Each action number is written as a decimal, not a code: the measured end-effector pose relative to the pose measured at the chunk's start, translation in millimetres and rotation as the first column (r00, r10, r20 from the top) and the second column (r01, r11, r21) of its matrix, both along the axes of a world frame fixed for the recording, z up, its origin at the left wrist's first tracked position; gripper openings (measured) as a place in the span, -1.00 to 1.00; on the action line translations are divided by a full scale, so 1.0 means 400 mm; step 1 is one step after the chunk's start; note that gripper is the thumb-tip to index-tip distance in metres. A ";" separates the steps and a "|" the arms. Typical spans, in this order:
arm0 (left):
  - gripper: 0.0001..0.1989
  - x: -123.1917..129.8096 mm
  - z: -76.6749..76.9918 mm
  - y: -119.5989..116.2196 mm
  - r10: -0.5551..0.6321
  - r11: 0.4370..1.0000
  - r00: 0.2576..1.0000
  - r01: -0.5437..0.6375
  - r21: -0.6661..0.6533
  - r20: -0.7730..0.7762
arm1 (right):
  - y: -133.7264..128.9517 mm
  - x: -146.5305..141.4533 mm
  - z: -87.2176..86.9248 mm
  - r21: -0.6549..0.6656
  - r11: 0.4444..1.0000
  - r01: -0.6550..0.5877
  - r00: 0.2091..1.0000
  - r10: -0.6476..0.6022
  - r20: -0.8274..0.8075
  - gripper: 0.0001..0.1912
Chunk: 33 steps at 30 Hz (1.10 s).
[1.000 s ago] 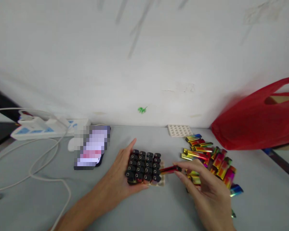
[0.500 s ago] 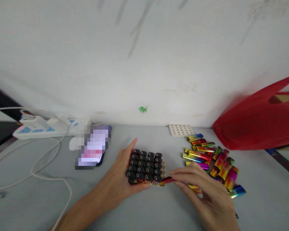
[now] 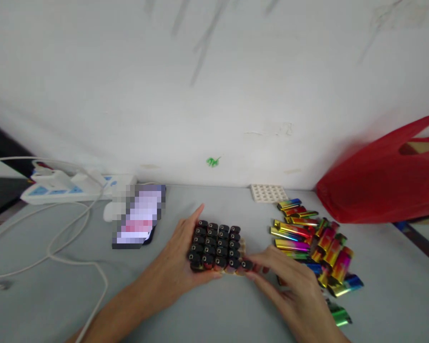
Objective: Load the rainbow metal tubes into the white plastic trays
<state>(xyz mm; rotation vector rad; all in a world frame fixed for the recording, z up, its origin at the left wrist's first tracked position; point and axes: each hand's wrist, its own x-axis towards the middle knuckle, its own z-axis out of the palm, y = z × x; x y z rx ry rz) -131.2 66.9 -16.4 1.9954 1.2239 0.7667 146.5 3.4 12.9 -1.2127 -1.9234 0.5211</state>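
The desk (image 3: 164, 321) is carrying my work. To the right, loose lighters (image 3: 331, 240) are lying heaped, outside any tray. My left hand (image 3: 180, 250) is gripping the tray (image 3: 242, 246), fingers curving round its standing lighters (image 3: 219, 245). Four columns are looking full; the rightmost is showing bare cells. Behind, another tray (image 3: 269, 193) is lying. My right hand (image 3: 284, 281) is pinching one lighter (image 3: 247, 265) at the rightmost column's near end.

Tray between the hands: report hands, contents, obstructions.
Left hand cupped around black-topped pieces. Right hand pinching corner piece, near right of tray. Loose shiny pieces beside right hand; no obstruction seen.
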 end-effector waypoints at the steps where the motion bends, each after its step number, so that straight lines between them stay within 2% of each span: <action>1: 0.27 0.000 -0.001 0.000 0.002 1.000 1.000 -0.002 0.000 0.004 | -0.001 -0.001 -0.001 0.007 1.000 -0.013 1.000 0.013 0.018 -0.81; 4: 0.28 0.002 -0.002 0.002 0.010 1.000 1.000 -0.010 0.006 0.019 | -0.006 -0.002 -0.003 0.056 0.998 -0.015 1.000 0.013 0.025 -0.81; 10: 0.31 0.005 0.001 0.003 0.010 1.000 1.000 -0.010 -0.004 0.006 | -0.005 -0.007 -0.007 0.115 0.982 0.147 0.989 -0.146 -0.013 -0.81; 16: 0.30 0.002 -0.016 0.005 0.013 0.999 1.000 -0.014 0.029 0.019 | 0.004 -0.015 -0.011 0.142 0.981 0.131 0.991 -0.134 0.010 -0.79; 22: 0.29 0.002 -0.017 0.006 0.009 0.999 1.000 -0.010 0.033 0.023 | 0.002 -0.021 -0.031 0.066 0.991 0.119 0.992 -0.122 0.032 -0.79; 25: 0.30 0.003 -0.014 0.004 0.008 1.000 1.000 -0.008 0.017 0.009 | 0.003 -0.020 -0.036 0.011 0.990 0.137 0.988 -0.138 0.067 -0.71; 28: 0.30 0.003 -0.015 0.004 0.013 1.000 1.000 -0.013 0.021 0.012 | 0.009 -0.005 -0.040 0.054 0.968 0.246 0.962 -0.250 0.111 -0.66; 31: 0.29 0.002 -0.020 0.005 0.006 0.999 1.000 -0.007 0.036 0.013 | 0.022 0.021 -0.052 0.203 0.895 0.396 0.884 -0.432 0.178 -0.73; 33: 0.28 0.001 -0.023 0.006 0.000 0.999 1.000 -0.001 0.045 0.014 | 0.031 0.038 -0.065 0.290 0.844 0.452 0.812 -0.524 0.258 -0.73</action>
